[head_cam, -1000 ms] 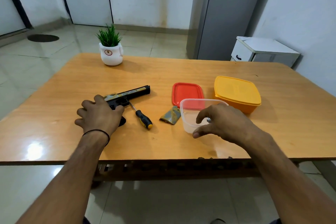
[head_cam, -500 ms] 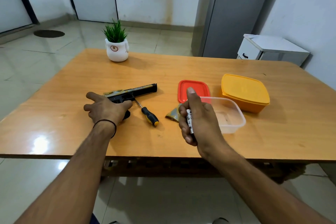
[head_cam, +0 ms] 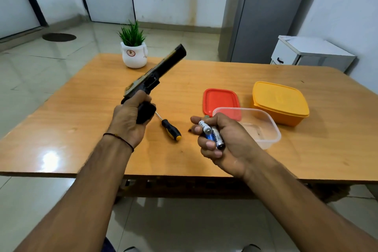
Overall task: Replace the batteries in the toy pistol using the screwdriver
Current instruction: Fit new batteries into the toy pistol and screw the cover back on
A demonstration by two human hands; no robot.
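Left hand (head_cam: 131, 120) is wrapped round the grip of the toy pistol (head_cam: 159, 71), held up off the counter (head_cam: 81, 129) with the barrel angled up and away. Right hand (head_cam: 223, 143) has its fingers curled over the batteries (head_cam: 212, 135), off to the right, clear of the pistol. I reckon we're at the loading step: next is getting them into the grip, ends the right way. Screwdriver (head_cam: 169, 129) lies on the counter between both hands, untouched. Can't see the compartment.
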